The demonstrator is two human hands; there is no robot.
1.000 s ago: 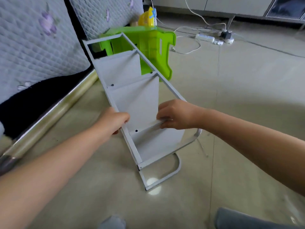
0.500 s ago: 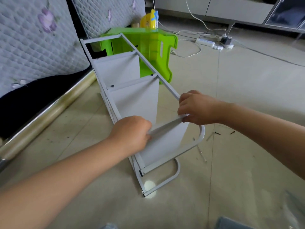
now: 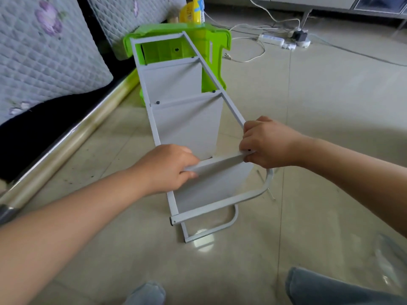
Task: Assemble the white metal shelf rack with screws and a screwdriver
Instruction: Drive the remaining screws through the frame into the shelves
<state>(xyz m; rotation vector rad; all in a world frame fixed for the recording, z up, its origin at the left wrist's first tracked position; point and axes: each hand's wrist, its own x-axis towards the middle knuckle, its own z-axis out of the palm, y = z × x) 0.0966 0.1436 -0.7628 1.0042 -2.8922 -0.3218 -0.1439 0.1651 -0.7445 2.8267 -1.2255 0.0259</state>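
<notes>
1. Since the earlier frames, the rack (image 3: 187,119) is standing more squarely to the camera, and both hands are now positioned on the ends of the nearest shelf panel (image 3: 218,166) rather than on the inside of the frame.
2. At far left, a quilted mattress (image 3: 44,51) is leaning above a metallic bed rail (image 3: 72,146) that is running diagonally across the floor (image 3: 308,106).
3. The left hand (image 3: 167,168) is gripping the left end of the shelf panel, with its fingers curling around the panel's front edge where it is meeting the left side rail.
4. The rack is lying lengthwise on the floor, extending away from the person; two further panels are sitting fastened between the side rails, with dark screw heads showing at the joints.
5. The far end of the rack is resting against a green plastic stool (image 3: 211,40), behind which a yellow item (image 3: 190,13) is standing.
6. The curved tube foot (image 3: 220,227) is forming the near end of the rack.
7. The right hand (image 3: 266,142) is pinching the right end of the panel against the right side rail, fingers curled.
8. At upper right, a power strip (image 3: 273,39) with white cables is lying on the floor.
</notes>
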